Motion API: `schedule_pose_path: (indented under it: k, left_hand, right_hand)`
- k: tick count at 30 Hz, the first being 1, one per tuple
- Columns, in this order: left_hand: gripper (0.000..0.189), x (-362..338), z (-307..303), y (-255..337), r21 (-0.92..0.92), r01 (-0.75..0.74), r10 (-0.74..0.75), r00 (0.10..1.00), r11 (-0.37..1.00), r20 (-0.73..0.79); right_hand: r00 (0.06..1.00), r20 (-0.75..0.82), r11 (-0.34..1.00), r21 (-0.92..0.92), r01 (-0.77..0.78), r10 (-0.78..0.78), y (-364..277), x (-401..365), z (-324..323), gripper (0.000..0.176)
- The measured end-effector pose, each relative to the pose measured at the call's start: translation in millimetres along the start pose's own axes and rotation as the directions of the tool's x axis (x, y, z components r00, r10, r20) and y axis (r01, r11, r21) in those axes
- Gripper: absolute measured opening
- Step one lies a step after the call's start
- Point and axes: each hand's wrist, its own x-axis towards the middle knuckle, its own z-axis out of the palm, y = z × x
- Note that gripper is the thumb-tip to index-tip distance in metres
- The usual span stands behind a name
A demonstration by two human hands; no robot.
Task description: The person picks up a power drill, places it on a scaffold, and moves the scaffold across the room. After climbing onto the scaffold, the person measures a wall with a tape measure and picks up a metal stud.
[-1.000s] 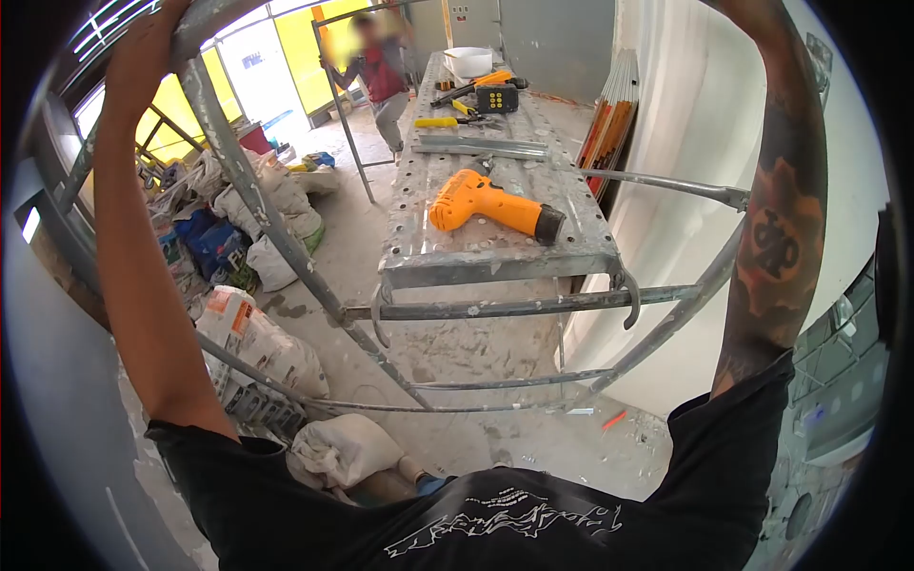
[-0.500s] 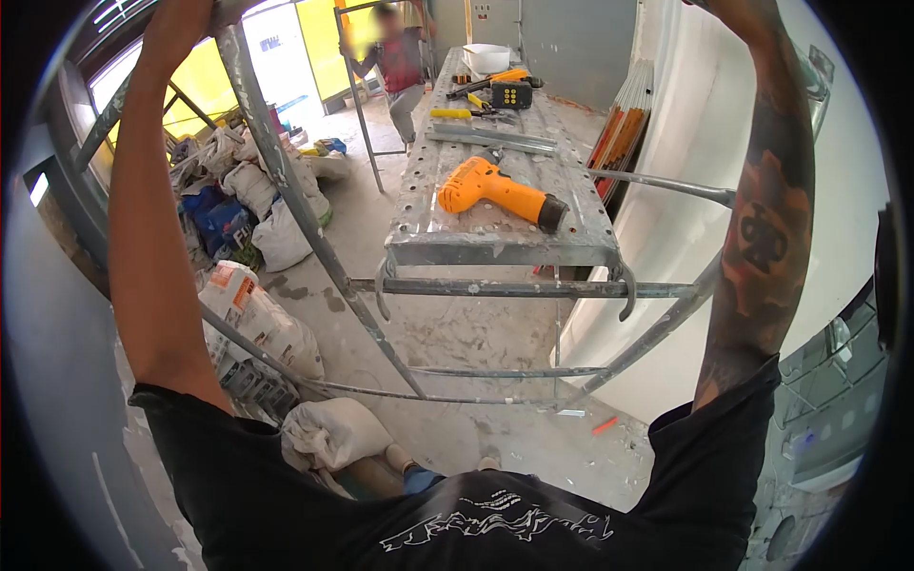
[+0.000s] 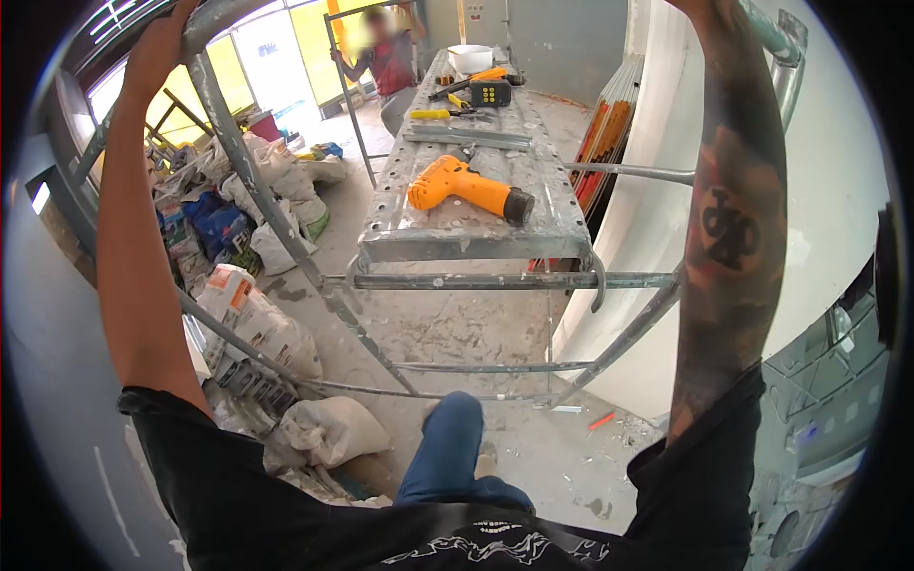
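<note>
Both my arms are raised along a grey metal scaffold frame (image 3: 249,176). At the upper left, my left hand (image 3: 175,17) is closed at the frame's top corner, its fingers partly cut off by the view's edge. My right hand (image 3: 687,5) shows only at its base at the top edge; its fingers are out of sight. Ahead, an orange cordless drill (image 3: 466,187) lies on the near end of a perforated metal scaffold plank (image 3: 390,217), hooked over the frame's crossbar (image 3: 476,282). My bent knee (image 3: 455,428) shows below.
Metal profiles (image 3: 466,139), a yellow-handled tool (image 3: 430,114), a black box (image 3: 490,92) and a white bowl (image 3: 470,59) sit farther along the plank. Filled sacks (image 3: 271,328) crowd the left floor. A person (image 3: 388,71) stands behind, beside another frame.
My knee has come up into view. The drill, plank and frame have shifted left in the view. The person at the back is seen lower behind the frame.
</note>
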Motion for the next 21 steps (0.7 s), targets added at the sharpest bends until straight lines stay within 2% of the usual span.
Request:
schedule_pose_path:
  k: [3,4,5,6,7,9,10,11,13,15,16,18,19,21]
  left_hand:
    - [0.07,-2.8,6.2,-6.7,0.147,-0.002,0.017,0.995,0.989,-0.098]
    - [0.07,1.6,2.6,-14.6,-0.007,0.075,-0.075,0.996,0.997,0.042]
    - [0.067,2.8,-1.7,-5.4,-0.019,0.249,-0.245,0.961,0.968,0.129]
    - [0.06,9.0,-17.1,36.7,0.072,0.298,-0.305,0.947,0.952,0.105]
    - [0.065,14.7,-27.9,69.6,0.163,0.343,-0.358,0.931,0.925,0.076]
    - [0.059,-4.4,-1.0,10.3,0.063,0.147,-0.144,0.988,0.987,-0.053]
    - [0.064,-6.8,9.6,-12.9,0.026,0.032,-0.029,0.992,0.999,-0.12]
    - [0.062,-8.0,5.4,-14.6,-0.057,0.158,-0.158,0.987,0.986,-0.008]
    - [0.062,-9.3,10.2,-12.9,-0.182,0.003,-0.032,0.987,0.983,-0.158]
    - [0.062,-12.1,6.8,-12.8,-0.182,0.133,-0.144,0.989,0.974,-0.045]
    - [0.062,-11.7,12.2,-32.6,-0.02,0.001,-0.004,0.988,1.0,-0.153]
    - [0.061,-16.1,4.2,-12.9,-0.231,0.182,-0.212,0.971,0.956,-0.11]
    - [0.061,-17.8,-3.7,5.1,-0.33,0.268,-0.308,0.949,0.905,-0.074]
    - [0.031,-21.0,-11.8,37.3,-0.226,0.331,-0.362,0.925,0.916,-0.117]
  right_hand:
    - [0.997,0.011,0.997,-0.014,0.07,-0.07,2.7,-1.1,-0.6,0.07]
    - [0.995,0.015,0.995,-0.026,0.098,-0.098,3.9,-0.3,-0.1,0.07]
    - [0.996,-0.013,0.995,-0.031,0.093,-0.094,5.3,-0.5,2.3,0.07]
    - [0.995,-0.044,0.995,-0.036,0.089,-0.09,6.9,-0.2,6.3,0.07]
    - [0.994,-0.076,0.996,-0.038,0.08,-0.083,6.7,1.8,8.4,0.071]
    - [0.998,-0.063,0.999,-0.041,0.028,-0.031,5.5,7.5,9.8,0.071]
    - [0.999,-0.054,0.999,-0.038,-0.006,0.004,6.3,9.2,11.7,0.071]
    - [0.999,-0.052,1.0,-0.03,-0.002,0.0,5.1,7.4,11.0,0.071]
    - [0.999,-0.041,1.0,-0.023,0.021,-0.022,-2.6,-2.6,6.2,0.071]
    - [0.998,-0.069,1.0,-0.016,-0.014,0.013,-5.5,-3.5,8.2,0.071]
    - [0.996,-0.082,1.0,-0.008,-0.027,0.026,-7.7,-3.3,10.3,0.071]
    - [0.997,-0.071,1.0,0.018,0.012,-0.01,-13.4,-11.2,10.8,0.071]
    - [1.0,-0.018,1.0,-0.01,-0.019,0.019,-2.0,-0.3,11.1,0.068]
    - [0.993,0.089,0.995,-0.074,-0.07,0.076,21.0,21.2,12.1,0.062]
